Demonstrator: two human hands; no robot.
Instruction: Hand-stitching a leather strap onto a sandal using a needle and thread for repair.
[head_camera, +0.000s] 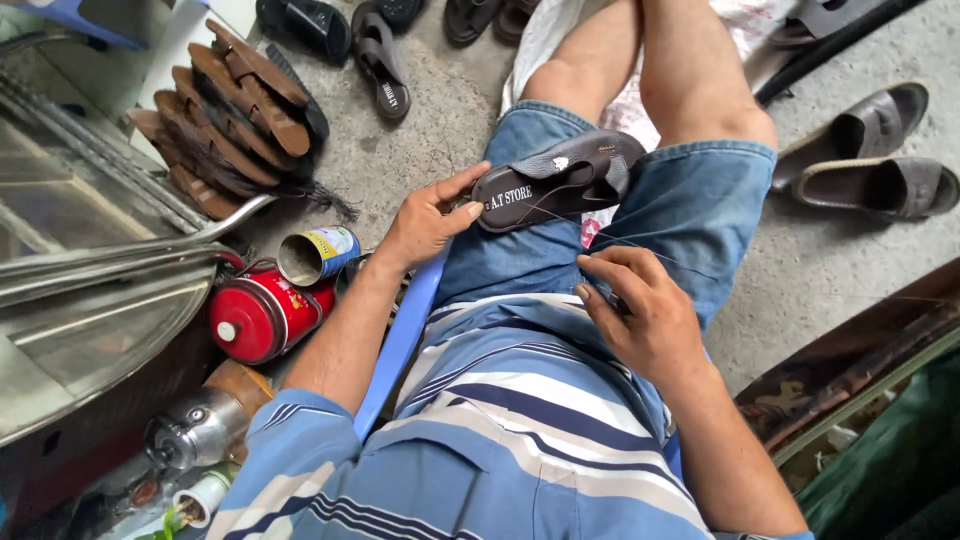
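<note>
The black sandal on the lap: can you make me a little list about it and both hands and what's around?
Sandal: black sandal lying on the person's lap, across denim shorts
Left hand: left hand grips the sandal's heel end
Right hand: right hand pinches a thin thread that runs to the sandal
Nearby left: red canister, open tin can, stack of brown sandals
Nearby right: pair of grey sandals on the concrete floor
</note>
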